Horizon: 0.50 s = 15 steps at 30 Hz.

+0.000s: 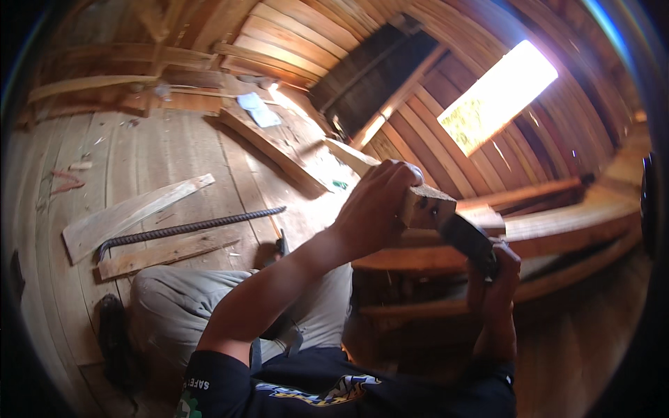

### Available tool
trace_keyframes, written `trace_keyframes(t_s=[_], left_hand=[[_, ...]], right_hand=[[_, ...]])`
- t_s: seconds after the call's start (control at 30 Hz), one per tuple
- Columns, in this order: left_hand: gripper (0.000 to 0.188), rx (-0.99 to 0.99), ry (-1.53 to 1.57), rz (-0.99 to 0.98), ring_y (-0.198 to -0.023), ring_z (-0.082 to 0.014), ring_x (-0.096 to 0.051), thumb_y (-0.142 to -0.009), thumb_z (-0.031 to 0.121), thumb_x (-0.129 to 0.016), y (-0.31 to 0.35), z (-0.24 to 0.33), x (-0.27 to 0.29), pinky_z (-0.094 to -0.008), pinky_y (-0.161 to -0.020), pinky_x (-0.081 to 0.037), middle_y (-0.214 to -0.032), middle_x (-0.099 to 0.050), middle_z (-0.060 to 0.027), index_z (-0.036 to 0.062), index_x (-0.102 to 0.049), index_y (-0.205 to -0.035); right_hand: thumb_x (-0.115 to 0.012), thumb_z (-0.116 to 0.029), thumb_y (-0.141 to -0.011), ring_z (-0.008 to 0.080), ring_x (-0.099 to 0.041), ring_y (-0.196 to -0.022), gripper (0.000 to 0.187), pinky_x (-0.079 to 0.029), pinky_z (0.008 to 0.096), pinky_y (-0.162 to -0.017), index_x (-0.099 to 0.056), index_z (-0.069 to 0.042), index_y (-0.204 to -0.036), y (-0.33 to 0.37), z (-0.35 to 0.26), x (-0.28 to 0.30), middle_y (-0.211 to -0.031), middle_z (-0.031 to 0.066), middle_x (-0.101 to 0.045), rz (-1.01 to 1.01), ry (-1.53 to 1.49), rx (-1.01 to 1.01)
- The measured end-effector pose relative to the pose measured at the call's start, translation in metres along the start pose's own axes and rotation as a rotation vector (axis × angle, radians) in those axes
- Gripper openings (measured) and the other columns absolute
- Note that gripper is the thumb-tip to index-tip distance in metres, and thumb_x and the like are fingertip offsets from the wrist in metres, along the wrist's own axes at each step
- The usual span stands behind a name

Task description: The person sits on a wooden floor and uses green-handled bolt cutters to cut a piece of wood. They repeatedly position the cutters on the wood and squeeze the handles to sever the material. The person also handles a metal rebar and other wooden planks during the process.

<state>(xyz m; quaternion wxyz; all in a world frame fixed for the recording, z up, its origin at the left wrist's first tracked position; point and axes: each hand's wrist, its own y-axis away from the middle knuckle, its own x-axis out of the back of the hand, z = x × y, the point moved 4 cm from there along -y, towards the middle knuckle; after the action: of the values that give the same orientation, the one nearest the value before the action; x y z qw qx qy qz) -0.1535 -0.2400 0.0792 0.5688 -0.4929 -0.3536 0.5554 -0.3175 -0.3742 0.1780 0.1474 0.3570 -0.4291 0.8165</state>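
My left hand (376,205) is wrapped round a squared length of timber (430,209), near the end that faces me. The timber's pale end shows a dark spot or hole, and its other part (347,155) stretches beyond my knuckles. In my closed right hand (496,279) is a dark, flat, rounded tool (468,240). Its tip meets or overlaps the timber's end; whether it touches I cannot tell. Blur and shade hide the tool's exact kind.
On the plank floor at left lie a ribbed steel bar (191,224), a pale board (139,212) and a narrower board (167,255). A thick beam (272,150) lies farther off, near a light cloth (258,109). Long timbers (557,233) stand at right, below a bright window opening (498,97).
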Motion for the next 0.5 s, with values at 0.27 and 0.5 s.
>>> trace_keyframes(t_s=[0.27, 0.5], left_hand=[[0.041, 0.051, 0.106, -0.261, -0.109, -0.0375, -0.055, -0.070, -0.007, -0.064, 0.015, 0.019, -0.051, -0.0455, -0.096, -0.043, -0.108, -0.059, -0.0161, 0.0047, -0.046, -0.104], [0.035, 0.026, 0.112, -0.375, -0.110, -0.0384, -0.057, -0.074, 0.001, -0.067, 0.020, 0.030, -0.084, -0.0455, -0.097, -0.044, -0.105, -0.061, -0.0181, 0.0044, -0.047, -0.102]], right_hand=[[-0.068, -0.016, -0.088, 0.0342, -0.066, -0.068, 0.028, -0.052, 0.0397, -0.060, -0.051, -0.003, -0.106, 0.056, 0.008, 0.032, -0.084, 0.0169, -0.065, -0.087, 0.109, -0.135], [-0.068, -0.016, -0.087, 0.0343, -0.065, -0.066, 0.027, -0.052, 0.0409, -0.060, -0.051, -0.006, -0.105, 0.082, 0.008, 0.051, -0.082, 0.0149, -0.065, -0.073, 0.128, -0.243]])
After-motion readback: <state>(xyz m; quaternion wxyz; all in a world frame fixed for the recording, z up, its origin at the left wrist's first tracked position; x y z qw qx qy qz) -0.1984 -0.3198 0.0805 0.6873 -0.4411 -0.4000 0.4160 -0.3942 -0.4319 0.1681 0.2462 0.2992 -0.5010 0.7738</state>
